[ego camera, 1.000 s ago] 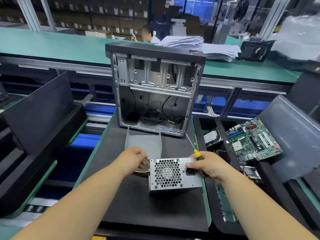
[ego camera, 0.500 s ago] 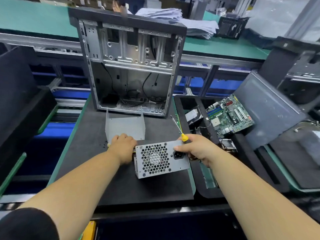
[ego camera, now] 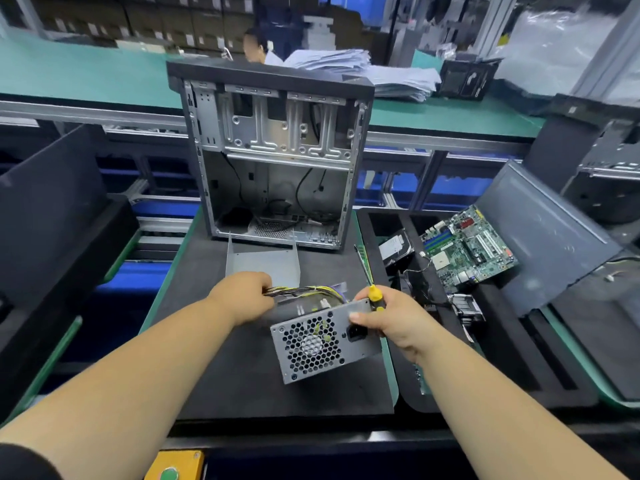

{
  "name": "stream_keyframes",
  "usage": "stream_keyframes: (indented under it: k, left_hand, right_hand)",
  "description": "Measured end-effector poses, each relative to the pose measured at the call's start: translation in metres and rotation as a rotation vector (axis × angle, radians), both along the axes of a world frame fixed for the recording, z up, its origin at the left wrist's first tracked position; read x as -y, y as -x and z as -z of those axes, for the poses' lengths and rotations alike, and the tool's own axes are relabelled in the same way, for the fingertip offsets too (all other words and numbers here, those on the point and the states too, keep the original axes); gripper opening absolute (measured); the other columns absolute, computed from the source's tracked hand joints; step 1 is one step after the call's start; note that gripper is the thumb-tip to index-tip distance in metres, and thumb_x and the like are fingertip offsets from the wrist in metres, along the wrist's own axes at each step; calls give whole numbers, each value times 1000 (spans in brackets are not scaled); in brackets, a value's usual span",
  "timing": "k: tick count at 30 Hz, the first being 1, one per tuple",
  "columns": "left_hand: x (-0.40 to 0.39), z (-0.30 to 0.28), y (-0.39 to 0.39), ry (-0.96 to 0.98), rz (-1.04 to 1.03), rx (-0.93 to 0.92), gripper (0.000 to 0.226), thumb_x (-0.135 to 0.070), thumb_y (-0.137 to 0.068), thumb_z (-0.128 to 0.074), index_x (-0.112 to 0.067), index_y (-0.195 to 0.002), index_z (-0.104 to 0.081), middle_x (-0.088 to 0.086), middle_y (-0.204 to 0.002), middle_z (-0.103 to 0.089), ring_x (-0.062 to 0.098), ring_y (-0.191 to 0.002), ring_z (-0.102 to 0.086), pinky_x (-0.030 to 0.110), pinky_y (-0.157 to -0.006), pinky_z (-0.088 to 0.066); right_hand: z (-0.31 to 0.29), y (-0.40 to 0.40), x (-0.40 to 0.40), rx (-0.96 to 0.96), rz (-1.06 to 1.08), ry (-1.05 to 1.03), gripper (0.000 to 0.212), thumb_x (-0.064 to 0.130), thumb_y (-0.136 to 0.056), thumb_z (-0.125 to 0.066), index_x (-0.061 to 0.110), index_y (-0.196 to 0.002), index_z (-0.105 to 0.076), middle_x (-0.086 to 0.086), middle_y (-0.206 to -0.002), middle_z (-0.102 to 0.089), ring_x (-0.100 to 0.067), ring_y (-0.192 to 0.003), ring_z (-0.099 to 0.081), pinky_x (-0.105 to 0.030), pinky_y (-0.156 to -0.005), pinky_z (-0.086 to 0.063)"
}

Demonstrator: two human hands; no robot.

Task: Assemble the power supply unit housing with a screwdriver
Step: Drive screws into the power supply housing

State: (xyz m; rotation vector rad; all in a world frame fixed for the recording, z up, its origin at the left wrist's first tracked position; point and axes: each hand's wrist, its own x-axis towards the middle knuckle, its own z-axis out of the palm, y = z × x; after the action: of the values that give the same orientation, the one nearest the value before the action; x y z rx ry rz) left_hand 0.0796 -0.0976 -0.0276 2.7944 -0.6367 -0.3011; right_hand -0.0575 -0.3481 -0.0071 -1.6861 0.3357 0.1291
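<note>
Step in hand: judging by how things lie, the power supply unit [ego camera: 317, 341] is being lifted and turned at lower centre of the frame, its open top showing, so that the loose cover can go on.
Left hand [ego camera: 244, 297]: fingers curled round the cable bundle [ego camera: 304, 291] at the unit's far left corner, holding the wires.
Right hand [ego camera: 391, 322]: grips the unit's right edge, thumb pressed on the perforated face beside the power socket, while the screwdriver [ego camera: 369, 277] is held in the same hand, its shaft pointing up and away.
Doing it well: probably best to tuck every wire inside the box before closing it, so none is pinched under a folded edge; the screwdriver tip should stay clear of the fan grille and the board inside; the unit wants setting flat on the mat [ego camera: 214, 375] before any screw is driven.
Cover [ego camera: 263, 263]: a U-shaped piece of bent grey sheet metal with thin upright side walls, standing just beyond the hands at centre frame; the edges look sharp.
Unit surfaces: dull galvanised steel, a honeycomb of punched holes over a round fan, one tilted corner low.
Wires: thin, flexible, yellow and dark strands.
Mat: black, matte, foam-like, with some give.
Computer case [ego camera: 273, 154]: open, upright at upper centre, stamped steel frame.
Motherboard [ego camera: 467, 249]: green, in the black tray at right.
</note>
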Motion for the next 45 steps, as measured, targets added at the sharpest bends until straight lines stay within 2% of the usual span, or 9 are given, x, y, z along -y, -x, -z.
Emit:
stream_keyframes:
  k: [7,11,19,24,28,33,35,40,45]
  left_hand:
    - [4,-7,5,291,-93,-171,15,-26,-87,-66,-19,-76,-59,2,-72,-59,20,-69,-52,29,-65,-43]
    - [5,-2,6,264,-72,-125,9,-26,-89,-66,-18,-90,-64,3,-86,-65,20,-80,-58,29,-74,-46]
    - [18,4,3,157,-76,-7,10,-24,-86,-64,-30,-79,-59,-9,-79,-61,20,-86,-54,27,-71,-38]
    - [21,6,-1,102,-79,24,15,-19,-86,-60,-30,-76,-57,-8,-79,-59,24,-91,-52,30,-76,-42]
    - [24,3,-4,97,-25,198,15,-17,-86,-61,-29,-78,-61,-10,-76,-55,19,-85,-52,27,-76,-28]
    - [37,-12,-10,63,119,468,17,-5,-75,-69,-21,-76,-71,-3,-77,-63,25,-80,-57,32,-71,-32]
    - [43,-16,-13,33,148,494,20,-2,-74,-67,-21,-79,-72,-3,-81,-64,25,-82,-55,32,-74,-32]
    - [53,-27,-15,41,207,512,23,1,-73,-67,-19,-81,-75,-3,-82,-64,26,-86,-56,35,-81,-36]
    - [63,-39,-13,-13,325,438,23,-8,-79,-59,-27,-87,-70,-11,-82,-57,17,-93,-51,29,-93,-30]
  right_hand:
    - [25,-3,-1,48,50,83,22,7,-80,-80,22,-87,-65,1,-78,-55,-10,-67,-47,-22,-65,-37]
    - [40,0,13,3,50,110,22,5,-79,-80,19,-85,-64,-3,-82,-55,-7,-63,-49,-19,-61,-39]
    - [57,11,37,-169,-38,233,21,6,-74,-84,15,-74,-65,1,-66,-55,-12,-61,-45,-17,-54,-38]
    - [50,2,49,-224,-84,88,17,-3,-81,-71,14,-82,-68,4,-68,-60,-7,-54,-48,-16,-52,-37]
    - [53,-12,53,-238,198,-150,20,-4,-90,-46,9,-94,-60,-5,-71,-54,-15,-55,-50,-26,-57,-46]
    - [68,-27,67,-388,102,634,19,21,-89,-60,6,-79,-65,-10,-70,-59,-27,-68,-58,-35,-68,-51]
    - [70,-32,64,-467,-22,725,21,28,-87,-67,10,-77,-62,-7,-75,-60,-25,-75,-60,-31,-72,-53]
    - [76,-39,58,-505,-103,896,27,34,-82,-74,17,-82,-53,3,-69,-54,-14,-60,-52,-24,-52,-36]
    - [68,-45,60,-479,-145,945,29,36,-85,-68,15,-100,-53,-4,-102,-62,-25,-97,-62,-26,-69,-40]
